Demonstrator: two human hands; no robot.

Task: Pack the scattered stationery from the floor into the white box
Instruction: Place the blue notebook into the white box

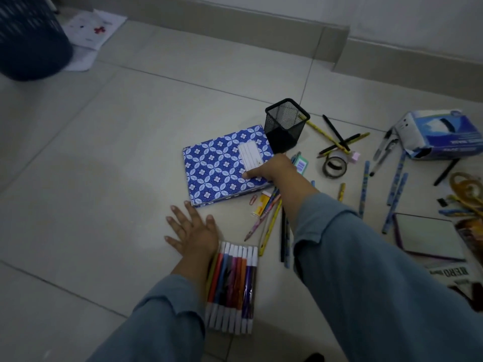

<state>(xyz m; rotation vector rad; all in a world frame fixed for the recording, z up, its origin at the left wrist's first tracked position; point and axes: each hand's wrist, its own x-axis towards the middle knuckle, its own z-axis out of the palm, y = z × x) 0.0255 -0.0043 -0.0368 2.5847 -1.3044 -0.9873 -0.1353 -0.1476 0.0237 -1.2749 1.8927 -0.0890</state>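
Observation:
A blue notebook with a white flower pattern [219, 165] lies on the tiled floor. My right hand [271, 169] grips its near right edge, thumb on the cover. My left hand [193, 231] rests flat on the floor with fingers spread, just below the notebook. A clear pack of coloured markers [232, 288] lies beside my left wrist. A black mesh pen cup [286, 125] stands upright behind the notebook. Loose pencils [269, 223], pens [337, 134], a tape roll [335, 167] and an eraser [260, 202] are scattered around. No white box shows clearly.
A blue and white carton [441, 137] lies at the right. A small tablet-like slate [428, 236] and printed papers [454, 275] lie at the lower right. A dark basket [28, 40] and loose sheets [88, 32] sit at the far left by the wall.

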